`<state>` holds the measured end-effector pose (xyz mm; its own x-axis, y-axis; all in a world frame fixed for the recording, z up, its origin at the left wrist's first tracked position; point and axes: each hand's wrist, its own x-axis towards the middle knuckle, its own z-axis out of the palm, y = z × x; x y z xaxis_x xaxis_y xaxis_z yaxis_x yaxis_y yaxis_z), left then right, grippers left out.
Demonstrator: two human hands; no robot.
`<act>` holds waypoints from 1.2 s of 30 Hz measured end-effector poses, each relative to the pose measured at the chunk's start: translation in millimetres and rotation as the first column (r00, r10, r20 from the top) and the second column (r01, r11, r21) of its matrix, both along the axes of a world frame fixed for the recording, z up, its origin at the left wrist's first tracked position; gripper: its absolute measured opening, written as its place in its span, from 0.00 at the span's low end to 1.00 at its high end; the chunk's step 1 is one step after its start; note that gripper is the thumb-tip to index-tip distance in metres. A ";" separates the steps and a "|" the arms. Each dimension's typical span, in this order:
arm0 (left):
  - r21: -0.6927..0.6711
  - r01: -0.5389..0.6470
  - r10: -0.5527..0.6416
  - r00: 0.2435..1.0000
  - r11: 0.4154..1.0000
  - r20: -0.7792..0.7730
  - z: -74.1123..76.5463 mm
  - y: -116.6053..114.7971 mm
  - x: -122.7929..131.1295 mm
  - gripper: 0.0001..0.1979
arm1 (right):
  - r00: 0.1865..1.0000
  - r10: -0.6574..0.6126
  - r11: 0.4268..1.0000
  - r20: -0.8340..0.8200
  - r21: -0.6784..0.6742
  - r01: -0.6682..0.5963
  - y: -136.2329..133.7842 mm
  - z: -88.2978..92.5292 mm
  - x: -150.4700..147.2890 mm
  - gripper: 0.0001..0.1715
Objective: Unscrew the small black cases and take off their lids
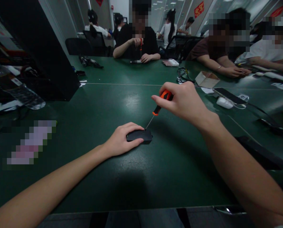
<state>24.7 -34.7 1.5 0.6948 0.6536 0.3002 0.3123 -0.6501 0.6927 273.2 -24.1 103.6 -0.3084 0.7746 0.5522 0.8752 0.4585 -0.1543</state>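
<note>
A small black rectangular box (146, 136) lies flat on the green table (89, 190). My left hand (122, 139) grips it from the left, thumb along the near side and fingers along the far side. In my right hand (179, 98) is a screwdriver (157, 109) with an orange and black handle, held between thumb and fingers. Its thin shaft slants down to the left, and the tip meets the far edge of the box's top beside my left fingertips. Whether a screw sits under the tip is too small to tell.
A plastic bottle (20, 87) and a dark upright panel (44, 47) stand at left. To the right are an open carton (206, 79), a phone (229, 95), a white case (224, 102), cables and a black object (260, 152). Across the table, a person (138, 41) holds another screwdriver.
</note>
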 end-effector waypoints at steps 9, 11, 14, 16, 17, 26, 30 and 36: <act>-0.003 0.008 -0.008 1.000 1.000 0.004 -0.1 0.2 -0.3 0.16 | 0.998 -0.058 0.998 0.014 0.002 0.058 3.3 -2.8 1.5 0.18; 0.001 0.013 -0.013 1.000 1.000 0.003 -0.5 0.2 -0.3 0.16 | 0.997 -0.074 0.997 0.015 -0.002 0.074 4.0 -3.9 1.3 0.17; 0.010 0.016 -0.016 1.000 1.000 0.005 -1.2 -0.1 -0.4 0.16 | 0.997 -0.079 0.997 0.004 -0.001 0.079 2.5 -3.7 -0.6 0.17; 0.012 0.012 -0.012 1.000 1.000 0.000 -1.5 -0.2 -0.4 0.16 | 0.999 -0.047 0.999 0.003 -0.003 0.047 -1.6 -0.2 -2.8 0.15; 0.013 0.011 -0.011 1.000 1.000 -0.003 -1.6 -0.2 -0.4 0.16 | 1.000 -0.013 1.000 0.011 -0.011 0.013 -4.7 2.9 -4.2 0.14; 0.033 0.010 -0.009 1.000 0.999 -0.024 -3.2 2.3 -1.1 0.20 | 0.931 0.359 0.911 0.072 -0.243 -0.333 -37.2 32.6 -12.0 0.04; 0.025 0.002 -0.001 0.999 1.000 -0.054 -3.3 3.1 -1.6 0.20 | 0.938 0.346 0.913 0.020 -0.237 -0.332 -39.8 32.8 -14.2 0.05; 0.014 -0.011 0.011 1.000 1.000 -0.027 -2.4 2.4 0.0 0.19 | 0.917 0.379 0.903 -0.122 -0.171 -0.395 -43.5 30.4 -24.4 0.03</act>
<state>24.8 -32.3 -0.9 0.6954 0.6573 0.2904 0.3383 -0.6560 0.6747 248.7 -67.6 134.0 -0.5640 0.6953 0.4455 0.6145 0.7138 -0.3360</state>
